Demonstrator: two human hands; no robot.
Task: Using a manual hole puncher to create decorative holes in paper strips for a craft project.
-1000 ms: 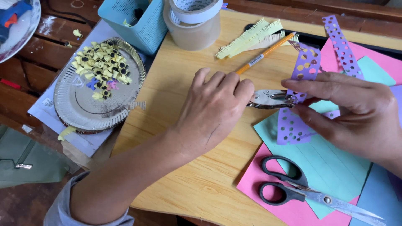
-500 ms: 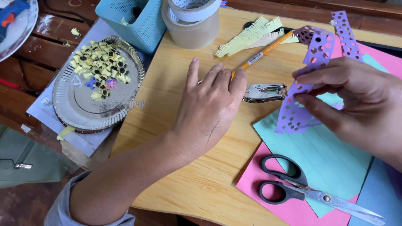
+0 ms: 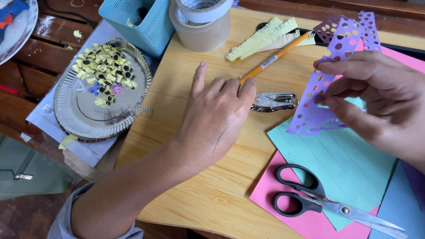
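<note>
My left hand (image 3: 217, 115) rests palm down on the wooden board (image 3: 177, 177), fingers apart, fingertips beside a metal hole punch (image 3: 274, 102) that lies on the board. My right hand (image 3: 376, 102) pinches a purple paper strip (image 3: 325, 84) full of punched holes and holds it lifted and tilted over the teal sheet (image 3: 349, 163). An orange pencil (image 3: 272, 57) lies just beyond my left fingertips, next to fringed yellow paper strips (image 3: 265, 37).
A silver paper plate (image 3: 88, 110) with small yellow and black paper bits sits at the left. A blue basket (image 3: 141, 22) and tape rolls on a tub (image 3: 201, 22) stand at the back. Black-handled scissors (image 3: 323, 203) lie on pink paper (image 3: 274, 199) at front right.
My left hand has let go of the hole punch and drawn back left. My right hand has lifted the purple strip off the punch and raised it to the right.
</note>
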